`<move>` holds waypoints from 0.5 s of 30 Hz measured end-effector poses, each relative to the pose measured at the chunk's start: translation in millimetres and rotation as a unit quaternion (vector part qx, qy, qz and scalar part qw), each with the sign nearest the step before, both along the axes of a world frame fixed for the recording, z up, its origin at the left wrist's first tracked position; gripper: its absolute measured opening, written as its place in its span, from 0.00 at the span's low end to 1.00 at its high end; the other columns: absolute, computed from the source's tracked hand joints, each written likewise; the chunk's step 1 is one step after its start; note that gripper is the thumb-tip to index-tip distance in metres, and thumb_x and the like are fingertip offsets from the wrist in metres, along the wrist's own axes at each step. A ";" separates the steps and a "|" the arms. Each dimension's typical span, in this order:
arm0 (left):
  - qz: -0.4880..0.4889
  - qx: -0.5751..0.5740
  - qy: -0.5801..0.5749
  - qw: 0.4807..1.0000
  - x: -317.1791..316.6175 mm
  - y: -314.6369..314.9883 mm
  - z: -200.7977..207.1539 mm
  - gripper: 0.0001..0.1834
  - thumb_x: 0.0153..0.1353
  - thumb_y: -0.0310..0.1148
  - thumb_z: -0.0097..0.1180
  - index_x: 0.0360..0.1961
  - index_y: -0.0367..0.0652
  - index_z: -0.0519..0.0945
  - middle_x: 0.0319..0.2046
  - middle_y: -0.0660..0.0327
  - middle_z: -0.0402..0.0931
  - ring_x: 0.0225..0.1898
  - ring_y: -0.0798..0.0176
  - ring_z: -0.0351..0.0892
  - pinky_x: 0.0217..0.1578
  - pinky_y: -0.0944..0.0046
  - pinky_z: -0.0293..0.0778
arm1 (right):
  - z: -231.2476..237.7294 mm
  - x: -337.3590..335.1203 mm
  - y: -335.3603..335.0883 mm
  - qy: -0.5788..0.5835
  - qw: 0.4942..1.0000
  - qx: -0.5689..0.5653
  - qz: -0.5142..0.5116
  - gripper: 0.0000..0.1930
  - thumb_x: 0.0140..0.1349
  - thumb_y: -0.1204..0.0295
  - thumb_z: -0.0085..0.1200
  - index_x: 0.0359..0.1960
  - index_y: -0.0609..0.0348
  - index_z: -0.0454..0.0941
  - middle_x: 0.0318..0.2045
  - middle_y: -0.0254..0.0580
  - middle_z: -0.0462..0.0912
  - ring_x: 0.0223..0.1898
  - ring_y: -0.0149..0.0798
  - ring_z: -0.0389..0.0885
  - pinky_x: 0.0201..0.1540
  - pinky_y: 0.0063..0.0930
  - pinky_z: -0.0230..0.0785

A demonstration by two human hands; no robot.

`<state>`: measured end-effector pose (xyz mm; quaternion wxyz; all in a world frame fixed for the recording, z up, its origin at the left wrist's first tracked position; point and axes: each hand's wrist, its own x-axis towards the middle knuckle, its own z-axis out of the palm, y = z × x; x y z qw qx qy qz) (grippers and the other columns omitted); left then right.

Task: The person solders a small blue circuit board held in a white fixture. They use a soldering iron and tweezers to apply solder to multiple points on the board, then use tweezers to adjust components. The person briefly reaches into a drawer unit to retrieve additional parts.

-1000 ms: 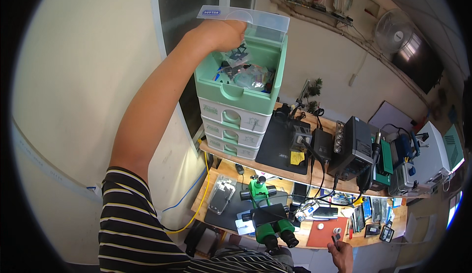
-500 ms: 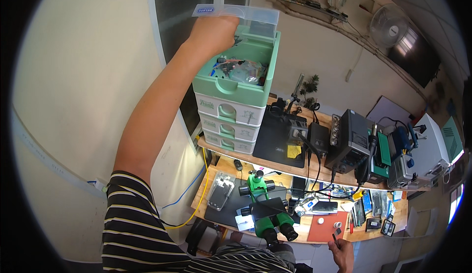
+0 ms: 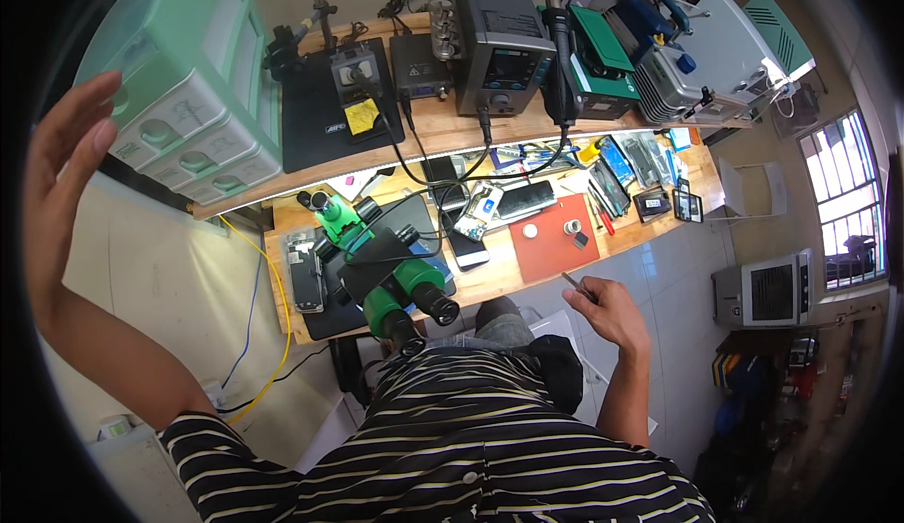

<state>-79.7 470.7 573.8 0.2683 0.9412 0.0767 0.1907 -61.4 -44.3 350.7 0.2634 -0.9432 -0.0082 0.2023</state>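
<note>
My left hand (image 3: 71,160) is raised at the far left with its fingers stretched out, holding nothing. It is beside the front of a green and white plastic drawer unit (image 3: 179,109). A translucent lid (image 3: 108,29) lies over the unit's top compartment, so the contents are hidden. My right hand (image 3: 614,318) is closed around slim metal tweezers (image 3: 578,286) just off the bench's front edge. Beyond their tip is a reddish-brown mat (image 3: 546,257). On it are a small white pot (image 3: 529,231), a small round jar (image 3: 572,227) and a dark flat piece (image 3: 581,240).
A green microscope (image 3: 372,288) stands over the bench's left part. Phones and parts such as a dark phone (image 3: 527,199) crowd the bench. The shelf above carries a grey rework station (image 3: 504,52) and a silver machine (image 3: 706,43). Cables (image 3: 414,179) hang from it.
My left hand has let go of the translucent lid, now lowered over the top compartment, and opened beside the unit. My view has swung down and right. The right hand still holds the tweezers.
</note>
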 end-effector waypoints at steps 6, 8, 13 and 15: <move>-0.132 -0.115 -0.017 0.984 -71.7 -31.9 -49.1 0.34 0.59 0.48 0.65 0.55 0.28 0.76 0.49 0.43 0.80 0.53 0.51 0.80 0.58 0.52 0.71 | -23.3 21.4 -32.5 0.056 0.998 0.018 -0.008 0.24 0.63 0.56 0.59 0.22 0.67 0.72 0.16 0.53 0.71 0.20 0.53 0.68 0.28 0.43 0.62; -0.218 -0.195 -0.004 0.956 -92.2 -23.4 -74.5 0.36 0.55 0.49 0.70 0.52 0.27 0.77 0.43 0.42 0.82 0.46 0.50 0.84 0.47 0.51 0.79 | -37.6 29.8 -48.2 0.064 0.996 0.054 0.013 0.23 0.63 0.55 0.58 0.23 0.67 0.73 0.18 0.54 0.73 0.22 0.55 0.69 0.29 0.44 0.62; -0.308 -0.478 0.015 0.822 -134.6 -38.9 -145.9 0.31 0.46 0.38 0.80 0.43 0.25 0.79 0.24 0.42 0.83 0.26 0.45 0.87 0.29 0.51 0.86 | -89.4 55.2 -91.3 0.099 0.988 0.051 0.104 0.22 0.65 0.53 0.55 0.30 0.64 0.79 0.24 0.57 0.79 0.30 0.61 0.77 0.36 0.47 0.67; -0.302 -0.525 0.033 0.795 -142.9 -56.3 -158.8 0.28 0.49 0.35 0.77 0.42 0.23 0.78 0.23 0.40 0.82 0.26 0.44 0.87 0.28 0.49 0.86 | -108.5 67.0 -106.3 0.132 0.981 0.031 0.138 0.22 0.66 0.53 0.54 0.32 0.63 0.80 0.26 0.58 0.81 0.34 0.62 0.79 0.39 0.48 0.69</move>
